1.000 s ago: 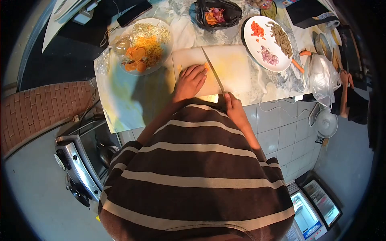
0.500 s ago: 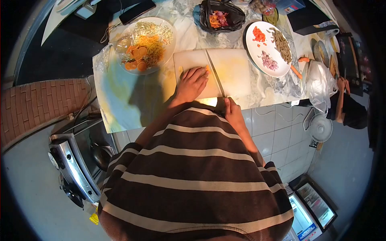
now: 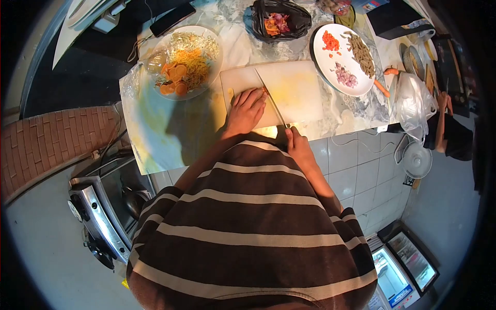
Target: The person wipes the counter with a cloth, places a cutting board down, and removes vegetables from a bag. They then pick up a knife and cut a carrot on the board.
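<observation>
On the white cutting board (image 3: 300,88), my left hand (image 3: 245,109) lies with its fingers curled together, pressing a small orange piece of carrot that they mostly hide. My right hand (image 3: 300,145), at the board's near edge, is wrapped around the handle of a knife (image 3: 273,101). Its long blade slants across the board, right beside my left fingertips. To the left, a large plate (image 3: 217,67) bears orange carrot slices (image 3: 175,72), yellow-orange shreds (image 3: 191,61) and pale shredded cabbage (image 3: 204,44).
A white oval plate (image 3: 336,58) holds chopped red, purplish and green-brown heaps. Behind the board sits a black plastic bag (image 3: 302,23) of scraps. Whole carrots (image 3: 382,89) and a clear bag (image 3: 413,103) lie right. Another person's arm (image 3: 442,111) shows far right. A stove (image 3: 101,219) stands lower left.
The knife's tip has swung left, bringing the blade nearer my left fingertips. Both hands stay in nearly the same places, and the whole view has shifted slightly.
</observation>
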A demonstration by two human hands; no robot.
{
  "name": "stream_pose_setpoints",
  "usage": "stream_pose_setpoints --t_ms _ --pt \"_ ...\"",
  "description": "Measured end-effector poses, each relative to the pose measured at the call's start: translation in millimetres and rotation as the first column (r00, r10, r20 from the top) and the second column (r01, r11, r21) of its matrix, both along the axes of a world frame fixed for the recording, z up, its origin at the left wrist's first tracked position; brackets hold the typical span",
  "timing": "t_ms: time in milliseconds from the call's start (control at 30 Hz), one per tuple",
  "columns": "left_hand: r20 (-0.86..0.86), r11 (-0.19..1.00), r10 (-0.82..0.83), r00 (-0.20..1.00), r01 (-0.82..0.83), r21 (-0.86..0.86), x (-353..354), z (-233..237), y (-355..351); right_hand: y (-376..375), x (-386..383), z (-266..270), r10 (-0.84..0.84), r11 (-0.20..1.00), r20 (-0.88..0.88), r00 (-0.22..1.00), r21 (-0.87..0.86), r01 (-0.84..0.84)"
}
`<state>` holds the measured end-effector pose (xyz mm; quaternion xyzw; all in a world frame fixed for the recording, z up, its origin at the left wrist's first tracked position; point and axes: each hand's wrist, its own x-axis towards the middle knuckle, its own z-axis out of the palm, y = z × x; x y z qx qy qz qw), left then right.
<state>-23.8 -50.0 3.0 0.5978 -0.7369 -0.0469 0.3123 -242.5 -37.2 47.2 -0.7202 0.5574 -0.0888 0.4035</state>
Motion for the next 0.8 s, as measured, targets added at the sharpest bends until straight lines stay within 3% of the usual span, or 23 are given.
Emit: stream_pose_setpoints --t_ms 800 --pt "-0.034 0.997 0.032 0.999 -0.029 0.068 -3 -6 -2 -9 5 -5 0.040 0.995 -0.167 0.985 0.099 -0.024"
